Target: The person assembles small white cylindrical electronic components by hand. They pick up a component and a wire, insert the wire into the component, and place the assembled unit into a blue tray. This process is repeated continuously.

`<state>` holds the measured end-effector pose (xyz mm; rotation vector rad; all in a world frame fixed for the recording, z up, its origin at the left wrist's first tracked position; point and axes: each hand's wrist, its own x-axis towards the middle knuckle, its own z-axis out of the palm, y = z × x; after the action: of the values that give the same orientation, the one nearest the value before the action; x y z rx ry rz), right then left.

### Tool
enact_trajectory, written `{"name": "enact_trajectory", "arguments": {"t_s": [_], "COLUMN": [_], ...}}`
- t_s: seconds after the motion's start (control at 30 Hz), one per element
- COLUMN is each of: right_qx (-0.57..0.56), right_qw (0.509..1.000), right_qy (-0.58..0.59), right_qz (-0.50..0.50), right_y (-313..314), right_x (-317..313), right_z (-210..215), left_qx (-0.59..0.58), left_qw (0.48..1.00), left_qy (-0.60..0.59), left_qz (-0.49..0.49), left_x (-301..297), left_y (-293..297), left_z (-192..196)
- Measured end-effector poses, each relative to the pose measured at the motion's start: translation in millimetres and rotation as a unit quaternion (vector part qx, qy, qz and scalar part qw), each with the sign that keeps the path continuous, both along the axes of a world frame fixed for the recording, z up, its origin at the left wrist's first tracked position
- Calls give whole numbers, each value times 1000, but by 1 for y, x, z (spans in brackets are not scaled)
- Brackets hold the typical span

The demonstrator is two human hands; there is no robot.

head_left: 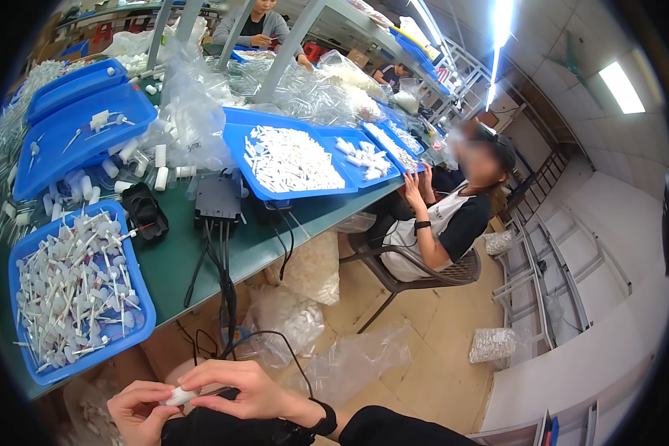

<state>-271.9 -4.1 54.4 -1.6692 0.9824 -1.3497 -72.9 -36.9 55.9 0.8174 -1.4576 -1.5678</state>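
Observation:
At the lower left, just off the table's edge, my two hands meet over a small white cylindrical piece [179, 397]. My left hand [140, 413] pinches one end of it between thumb and fingers. From the other side, my right hand [247, 388], with a dark band at the wrist, pinches it as well. Beside them on the table lies a blue tray [146, 301] heaped with white sticks that have pale rounded ends; neither hand touches it.
The green table [172, 260] holds a black device [144, 211], a dark cable box [218, 196], a clear plastic bag [189, 119] and a blue tray [238, 141] of small white parts. Cables hang past the edge. A seated co-worker [446, 223] is at right; filled bags [286, 323] lie below.

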Motion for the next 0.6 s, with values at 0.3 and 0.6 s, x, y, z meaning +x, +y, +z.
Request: {"name": "enact_trajectory", "arguments": {"t_s": [0.3, 0.6], "right_qx": [20, 48], "right_qw": [1000, 998], "right_qy": [21, 8], "right_qz": [1, 32], "right_y": [-3, -2], "right_x": [9, 14], "right_z": [6, 9], "left_qx": [96, 32], "left_qw": [991, 997], "left_qy": [37, 34], "left_qz": [85, 54], "left_x": [-9, 2], "left_y": [2, -1], "left_z": [-2, -26]}}
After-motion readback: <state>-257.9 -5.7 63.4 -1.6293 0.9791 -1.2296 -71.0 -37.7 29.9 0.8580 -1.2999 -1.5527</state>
